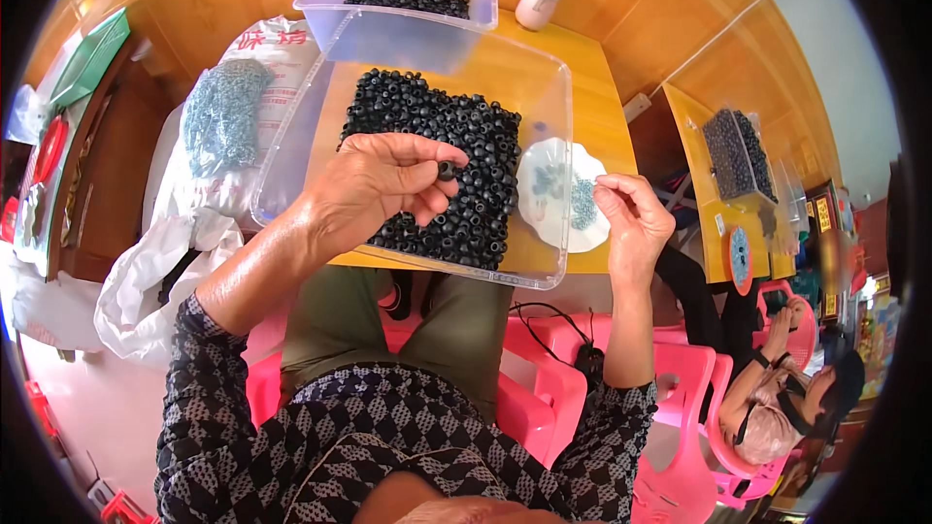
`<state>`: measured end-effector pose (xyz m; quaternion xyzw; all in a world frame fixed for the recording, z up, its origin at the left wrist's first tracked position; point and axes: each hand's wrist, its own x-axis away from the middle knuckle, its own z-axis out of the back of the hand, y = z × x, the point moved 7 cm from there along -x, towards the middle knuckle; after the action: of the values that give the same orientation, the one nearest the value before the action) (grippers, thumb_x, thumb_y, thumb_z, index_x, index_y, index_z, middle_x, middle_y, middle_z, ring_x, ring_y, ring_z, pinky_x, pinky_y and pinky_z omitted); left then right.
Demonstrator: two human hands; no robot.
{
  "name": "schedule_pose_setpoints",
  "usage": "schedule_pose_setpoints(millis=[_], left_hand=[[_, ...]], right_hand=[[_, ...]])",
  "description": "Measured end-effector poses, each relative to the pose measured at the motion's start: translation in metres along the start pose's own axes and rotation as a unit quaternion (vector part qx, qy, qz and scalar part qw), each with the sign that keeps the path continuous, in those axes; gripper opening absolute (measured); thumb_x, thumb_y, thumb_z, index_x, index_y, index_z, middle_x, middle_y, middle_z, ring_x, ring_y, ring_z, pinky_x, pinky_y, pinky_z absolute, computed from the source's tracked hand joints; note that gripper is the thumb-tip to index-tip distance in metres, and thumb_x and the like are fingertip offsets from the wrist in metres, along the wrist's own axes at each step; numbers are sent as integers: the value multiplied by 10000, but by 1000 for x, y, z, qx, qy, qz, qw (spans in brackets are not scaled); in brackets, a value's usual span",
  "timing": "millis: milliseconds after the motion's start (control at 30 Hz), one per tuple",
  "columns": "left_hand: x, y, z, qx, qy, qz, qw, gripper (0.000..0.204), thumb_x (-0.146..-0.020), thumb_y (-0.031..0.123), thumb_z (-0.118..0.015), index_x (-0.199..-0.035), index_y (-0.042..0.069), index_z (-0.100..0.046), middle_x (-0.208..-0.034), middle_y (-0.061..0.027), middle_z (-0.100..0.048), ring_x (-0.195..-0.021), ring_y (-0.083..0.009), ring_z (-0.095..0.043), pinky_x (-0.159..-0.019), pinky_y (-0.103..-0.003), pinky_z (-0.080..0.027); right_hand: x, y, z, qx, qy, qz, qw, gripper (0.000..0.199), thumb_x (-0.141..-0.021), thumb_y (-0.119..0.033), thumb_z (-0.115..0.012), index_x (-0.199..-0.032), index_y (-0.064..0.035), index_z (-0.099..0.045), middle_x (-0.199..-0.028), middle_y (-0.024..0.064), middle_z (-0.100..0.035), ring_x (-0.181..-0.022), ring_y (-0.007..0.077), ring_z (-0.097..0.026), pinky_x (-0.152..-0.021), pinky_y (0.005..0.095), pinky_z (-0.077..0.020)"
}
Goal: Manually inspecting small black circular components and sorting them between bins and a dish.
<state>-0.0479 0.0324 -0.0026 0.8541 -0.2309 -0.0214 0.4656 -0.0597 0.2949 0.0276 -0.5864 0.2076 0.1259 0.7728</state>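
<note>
left hand pinches 1 black bead over the clear tray at the table's near edge. right hand, fingers curled together, reaches the white plate; grip unclear.

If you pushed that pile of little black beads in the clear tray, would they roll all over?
Probably a bit. The black beads look small and round, so loose ones would likely roll. The clear tray has raised walls that should stop them. The one pinched in the left hand looks light, maybe slippery.
</note>
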Motion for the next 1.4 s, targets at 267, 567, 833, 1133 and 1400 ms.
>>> schedule_pose_setpoints(millis=[267, 567, 833, 1133, 1400], left_hand=[[2, 0, -2, 22, -23, -8, 999, 199, -858, 76, -540, -1008, -50, -571, -813, -125, -605, -663, -161, -585, -577, -277, -457], [7, -1, -3, 77, -33, -18, 996, 193, -842, 72, -554, -997, -43, -567, -833, -120, -607, -683, -170, -580, -599, -295, -451], [9, 1, 0, 59, -14, -53, 997, 181, -829, 67, -575, -979, -34, -562, -832, -107, -598, -669, -170, -581, -596, -294, -463], [11, 3, -6, 1, -35, -92, 995, 162, -827, 81, -588, -938, -30, -551, -783, -84, -588, -643, -148, -577, -569, -266, -486], [13, 5, -3, -42, -15, -105, 994, 153, -814, 77, -608, -932, -7, -557, -758, -70, -598, -630, -128, -578, -565, -240, -473]], right_hand=[[9, -60, -80, -60, -125, 42, 990, 133, -741, 95, -614, -856, 29, -617, -825, 39, -582, -749, 92, -555, -683, 207, -459], [13, -73, -113, -96, -166, 57, 980, 150, -722, 109, -635, -840, 20, -607, -825, 55, -573, -738, 95, -542, -664, 213, -454], [18, -81, -119, -116, -140, 53, 982, 163, -717, 112, -637, -846, 20, -602, -824, 71, -581, -727, 114, -550, -669, 228, -470], [17, -86, -122, -47, -152, 149, 976, 158, -695, 121, -649, -809, 25, -596, -808, 82, -572, -727, 124, -541, -620, 225, -479], [16, -83, -125, -83, -146, 113, 979, 182, -657, 87, -684, -784, -23, -615, -778, 51, -569, -721, 145, -546, -608, 245, -455]])
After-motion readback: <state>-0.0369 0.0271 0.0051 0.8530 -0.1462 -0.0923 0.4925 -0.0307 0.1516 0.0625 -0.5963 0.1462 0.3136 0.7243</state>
